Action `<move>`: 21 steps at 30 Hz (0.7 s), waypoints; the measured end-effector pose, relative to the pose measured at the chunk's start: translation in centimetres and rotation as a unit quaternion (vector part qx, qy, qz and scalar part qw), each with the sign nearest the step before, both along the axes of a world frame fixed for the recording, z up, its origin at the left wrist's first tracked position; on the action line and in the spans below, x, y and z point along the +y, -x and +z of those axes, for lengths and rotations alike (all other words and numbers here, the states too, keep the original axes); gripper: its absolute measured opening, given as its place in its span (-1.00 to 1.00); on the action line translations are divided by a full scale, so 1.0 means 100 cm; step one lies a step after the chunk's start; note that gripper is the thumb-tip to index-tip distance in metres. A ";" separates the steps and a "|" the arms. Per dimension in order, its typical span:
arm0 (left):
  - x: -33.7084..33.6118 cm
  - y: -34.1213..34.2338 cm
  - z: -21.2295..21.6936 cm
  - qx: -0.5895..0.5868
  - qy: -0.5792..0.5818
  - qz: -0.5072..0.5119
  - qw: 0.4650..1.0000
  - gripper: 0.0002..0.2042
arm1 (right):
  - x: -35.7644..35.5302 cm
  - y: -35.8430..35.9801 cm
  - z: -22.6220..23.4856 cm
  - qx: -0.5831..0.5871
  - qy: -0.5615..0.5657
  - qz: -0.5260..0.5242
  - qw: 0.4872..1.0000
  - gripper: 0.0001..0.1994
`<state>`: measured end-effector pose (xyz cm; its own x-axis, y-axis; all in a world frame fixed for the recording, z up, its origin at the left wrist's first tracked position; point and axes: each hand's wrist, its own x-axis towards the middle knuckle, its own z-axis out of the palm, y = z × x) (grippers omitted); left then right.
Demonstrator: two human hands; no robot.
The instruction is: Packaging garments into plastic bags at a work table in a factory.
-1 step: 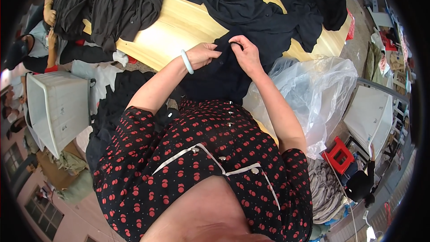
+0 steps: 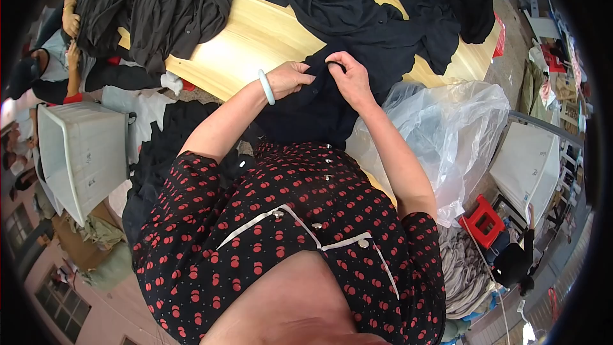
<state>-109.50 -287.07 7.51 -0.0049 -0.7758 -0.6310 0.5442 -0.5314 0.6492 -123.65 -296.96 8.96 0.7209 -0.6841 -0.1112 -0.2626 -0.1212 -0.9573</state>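
A dark navy garment with small buttons hangs over the near table edge against my front, and its far part spreads over the table. My left hand is closed, thumb and fingers pinching the dark cloth. Close by on the right, my right hand has its fingers curled round a fold of the same garment, the dark edge showing between thumb and forefinger. A short stretch of cloth lies between the two hands. The exact spot under the left fingertips is hidden.
The wooden table bears a heap of dark brown cloth at left and a black bundle at right. Clear plastic sheeting lies by my right arm. White bins flank me; a red stool stands right. Other people work nearby.
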 end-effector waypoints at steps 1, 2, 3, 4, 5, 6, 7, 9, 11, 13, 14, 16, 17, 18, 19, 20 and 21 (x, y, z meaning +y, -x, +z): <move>0.001 -0.003 -0.003 -0.080 -0.012 -0.067 0.994 -0.88 | 0.001 0.000 0.001 -0.001 0.001 0.001 1.000 -0.86; -0.003 -0.006 -0.008 -0.204 0.015 -0.104 0.973 -0.84 | 0.001 0.000 0.002 0.007 0.021 0.007 1.000 -0.85; -0.006 -0.011 -0.011 -0.418 0.054 -0.112 0.900 -0.81 | 0.002 0.000 0.003 0.015 0.042 0.012 0.999 -0.85; -0.013 -0.011 -0.002 -0.609 0.091 -0.116 0.779 -0.78 | 0.001 0.000 0.003 0.015 0.043 0.011 0.999 -0.85; -0.016 -0.009 -0.003 -0.716 0.150 -0.022 0.682 -0.77 | 0.001 -0.001 0.003 0.028 0.054 0.020 0.998 -0.85; -0.020 -0.008 0.002 -0.716 0.152 -0.022 0.681 -0.77 | 0.001 -0.002 0.003 0.042 0.064 0.028 0.997 -0.86; -0.025 -0.008 0.013 -0.669 0.137 -0.005 0.731 -0.78 | 0.001 -0.003 0.006 0.041 0.065 0.027 0.997 -0.86; -0.030 -0.004 0.017 -0.618 0.123 0.011 0.777 -0.79 | 0.001 -0.005 0.014 0.045 0.131 0.041 0.990 -0.87; -0.032 0.000 0.014 -0.394 0.088 0.070 0.912 -0.80 | -0.002 -0.007 0.020 0.061 0.130 0.042 0.989 -0.86; -0.032 0.003 0.015 -0.371 0.087 0.075 0.922 -0.80 | -0.005 -0.007 0.022 0.079 0.128 0.043 0.988 -0.86; -0.031 0.005 0.016 -0.347 0.086 0.080 0.931 -0.80 | -0.006 -0.007 0.023 0.079 0.127 0.048 0.988 -0.86; -0.029 0.005 0.009 -0.356 0.094 0.080 0.926 -0.81 | -0.006 -0.008 0.022 0.079 0.127 0.054 0.987 -0.85; -0.028 0.004 0.006 -0.365 0.103 0.080 0.922 -0.81 | -0.006 -0.008 0.022 0.078 0.120 0.061 0.988 -0.85; -0.026 0.002 0.003 -0.364 0.103 0.083 0.922 -0.81 | -0.005 -0.009 0.021 0.077 0.113 0.069 0.988 -0.85; -0.027 0.002 0.005 -0.385 0.089 0.053 0.917 -0.81 | -0.007 -0.007 0.019 0.075 0.112 0.065 0.989 -0.85; -0.029 0.003 0.006 -0.405 0.075 0.023 0.911 -0.81 | -0.008 -0.005 0.018 0.072 0.109 0.060 0.990 -0.86; -0.030 0.005 0.006 -0.406 0.075 0.020 0.910 -0.81 | -0.009 -0.003 0.016 0.070 0.105 0.054 0.991 -0.86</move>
<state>-109.96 -290.10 8.08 0.4453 -0.8435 -0.3004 -0.1314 -0.3934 0.9099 -123.34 -297.84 10.60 0.7787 -0.6225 -0.0782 -0.3649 -0.3480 -0.8635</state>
